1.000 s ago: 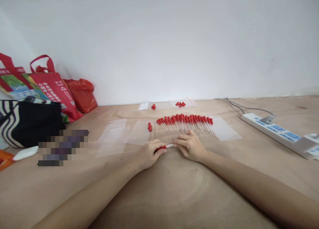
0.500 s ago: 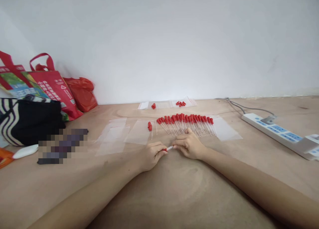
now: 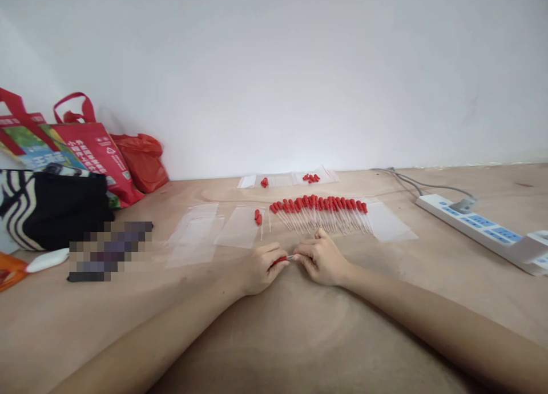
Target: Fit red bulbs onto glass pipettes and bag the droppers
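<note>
Head view of two bare hands meeting near the centre of the frame, slightly below its middle, around a small dropper made up of a red bulb [image 3: 279, 260] and a clear tube [image 3: 290, 257]. The dropper lies directly between the hands, its long axis running across the frame from left to right and rising slightly toward the right; the bulb end is at the left and the tube end at the right. The left hand [image 3: 262, 269] pinches the bulb between thumb and fingers, while the right hand [image 3: 324, 261] pinches the tube near its far end. Neither hand is clearly nearer, since each closes on its own end; only a short stretch of tube shows in the narrow gap between the fingertips. How deeply the tube is seated in the bulb cannot be told, the fingers covering most of both. Above the hands, right of centre, lies a row of red-bulbed droppers [image 3: 313, 202], bulbs toward the top of the frame and tubes slanting down; the right hand is the nearer to it. Two loose red bulbs [image 3: 258, 217] lie above the left hand beside a clear bag [image 3: 237, 229], all on the tabletop [image 3: 317, 331].
</note>
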Demonstrator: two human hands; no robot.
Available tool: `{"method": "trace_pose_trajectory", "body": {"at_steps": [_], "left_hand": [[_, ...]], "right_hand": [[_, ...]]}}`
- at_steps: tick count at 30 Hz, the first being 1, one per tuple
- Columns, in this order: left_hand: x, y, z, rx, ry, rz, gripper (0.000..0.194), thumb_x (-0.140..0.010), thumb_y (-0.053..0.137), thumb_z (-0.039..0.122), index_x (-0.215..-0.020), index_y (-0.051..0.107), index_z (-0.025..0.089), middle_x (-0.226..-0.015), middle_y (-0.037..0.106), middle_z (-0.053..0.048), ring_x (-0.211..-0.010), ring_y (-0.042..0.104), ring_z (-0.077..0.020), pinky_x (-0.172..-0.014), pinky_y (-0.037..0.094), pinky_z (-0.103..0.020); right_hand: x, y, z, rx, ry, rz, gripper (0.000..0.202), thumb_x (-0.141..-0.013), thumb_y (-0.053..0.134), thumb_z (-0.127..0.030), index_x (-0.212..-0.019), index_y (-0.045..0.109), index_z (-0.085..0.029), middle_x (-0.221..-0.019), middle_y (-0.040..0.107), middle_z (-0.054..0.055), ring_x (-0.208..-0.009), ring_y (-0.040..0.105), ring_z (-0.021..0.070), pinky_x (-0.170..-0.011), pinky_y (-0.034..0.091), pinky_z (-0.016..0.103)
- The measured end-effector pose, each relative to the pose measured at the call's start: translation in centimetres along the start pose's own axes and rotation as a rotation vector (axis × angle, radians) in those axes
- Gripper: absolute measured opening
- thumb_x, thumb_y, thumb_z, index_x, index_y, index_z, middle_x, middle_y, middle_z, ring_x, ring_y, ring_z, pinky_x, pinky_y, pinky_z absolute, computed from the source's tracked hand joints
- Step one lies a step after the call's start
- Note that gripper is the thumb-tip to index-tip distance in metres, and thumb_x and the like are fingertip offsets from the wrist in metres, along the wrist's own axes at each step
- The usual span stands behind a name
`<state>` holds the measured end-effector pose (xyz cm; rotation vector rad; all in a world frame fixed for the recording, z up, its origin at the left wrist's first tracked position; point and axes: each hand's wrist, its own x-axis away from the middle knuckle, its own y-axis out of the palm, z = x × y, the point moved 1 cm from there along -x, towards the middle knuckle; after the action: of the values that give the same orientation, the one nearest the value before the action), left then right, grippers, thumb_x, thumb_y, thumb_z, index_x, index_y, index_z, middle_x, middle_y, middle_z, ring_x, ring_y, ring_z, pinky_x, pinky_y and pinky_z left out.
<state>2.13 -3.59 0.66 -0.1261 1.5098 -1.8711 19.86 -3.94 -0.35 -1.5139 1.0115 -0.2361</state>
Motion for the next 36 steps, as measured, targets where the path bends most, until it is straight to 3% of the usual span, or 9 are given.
{"method": "trace_pose_trajectory", "body": {"at_steps": [6,10,13,15,19,23,28,33,36], "left_hand": [[-0.3,0.0,-1.0,-0.016,0.043,0.073,0.021,-0.087,0.036,0.020,-0.082,0.055,0.014,-0.074,0.053,-0.004,-0.068,0.051,-0.0139,-0.064,0.042,-0.025],[-0.3,-0.8,-2.2,-0.092,0.025,0.216,0.019,-0.085,0.042,0.023,-0.097,0.054,0.015,-0.086,0.055,-0.006,-0.081,0.051,-0.0167,-0.076,0.042,-0.029],[-0.1,-1.6,-3.5,-0.208,-0.130,0.359,0.027,-0.080,0.050,0.027,-0.105,0.051,0.017,-0.095,0.055,-0.007,-0.091,0.049,-0.0208,-0.082,0.040,-0.035],[0.2,-1.9,-4.7,-0.252,-0.289,0.410,0.025,-0.076,0.053,0.026,-0.100,0.053,0.017,-0.095,0.056,-0.007,-0.091,0.050,-0.0222,-0.082,0.039,-0.037],[0.6,-1.8,-6.8,-0.208,-0.533,0.424,0.021,-0.073,0.055,0.025,-0.091,0.054,0.015,-0.088,0.057,-0.007,-0.086,0.052,-0.0220,-0.078,0.042,-0.036],[0.7,-1.5,-7.4,-0.182,-0.606,0.383,0.020,-0.072,0.055,0.025,-0.089,0.055,0.016,-0.087,0.056,-0.006,-0.084,0.052,-0.0210,-0.076,0.042,-0.034],[0.5,-1.5,-6.8,-0.173,-0.639,0.339,0.019,-0.072,0.056,0.028,-0.087,0.057,0.017,-0.088,0.055,-0.006,-0.085,0.053,-0.0207,-0.076,0.042,-0.034],[0.0,-1.5,-6.4,-0.213,-0.569,0.374,0.020,-0.071,0.058,0.037,-0.077,0.057,0.017,-0.083,0.057,-0.005,-0.083,0.053,-0.0216,-0.076,0.041,-0.036],[-0.3,-1.5,-6.8,-0.248,-0.522,0.418,0.015,-0.074,0.055,0.029,-0.081,0.057,0.015,-0.082,0.056,-0.006,-0.082,0.052,-0.0210,-0.075,0.042,-0.035]], "right_hand": [[-0.6,-0.9,-0.7,0.111,-0.003,-0.057,0.025,-0.085,0.038,-0.024,-0.077,0.060,-0.017,-0.075,0.063,0.003,-0.067,0.050,0.0122,-0.064,0.020,0.029],[-1.6,-2.1,-0.6,0.201,0.009,-0.114,0.019,-0.079,0.044,-0.019,-0.076,0.062,-0.017,-0.075,0.062,0.005,-0.076,0.053,0.0161,-0.066,0.024,0.029],[-3.0,-2.4,1.0,0.112,0.223,-0.084,0.020,-0.077,0.043,-0.018,-0.079,0.063,-0.018,-0.077,0.064,0.004,-0.072,0.055,0.0147,-0.064,0.030,0.025],[-4.3,-2.2,2.5,0.042,0.433,0.009,0.022,-0.077,0.042,-0.019,-0.088,0.061,-0.018,-0.082,0.065,0.004,-0.074,0.057,0.0144,-0.063,0.033,0.023],[-6.8,-1.1,4.6,0.057,0.687,0.136,0.024,-0.076,0.043,-0.023,-0.096,0.056,-0.017,-0.085,0.065,0.006,-0.080,0.058,0.0175,-0.067,0.035,0.025],[-8.2,0.1,5.5,0.168,0.792,0.097,0.023,-0.076,0.044,-0.023,-0.095,0.053,-0.016,-0.086,0.064,0.009,-0.085,0.057,0.0212,-0.073,0.033,0.031],[-8.3,0.5,5.0,0.239,0.758,0.093,0.023,-0.078,0.043,-0.032,-0.090,0.053,-0.015,-0.086,0.064,0.010,-0.086,0.057,0.0220,-0.078,0.028,0.035],[-9.3,1.7,2.2,0.179,0.571,0.098,0.023,-0.080,0.038,-0.033,-0.085,0.053,-0.016,-0.083,0.064,0.008,-0.083,0.057,0.0199,-0.076,0.027,0.033],[-10.4,2.9,0.6,0.174,0.565,0.091,0.024,-0.078,0.041,-0.030,-0.093,0.050,-0.013,-0.087,0.063,0.011,-0.084,0.057,0.0214,-0.074,0.028,0.033]]}}
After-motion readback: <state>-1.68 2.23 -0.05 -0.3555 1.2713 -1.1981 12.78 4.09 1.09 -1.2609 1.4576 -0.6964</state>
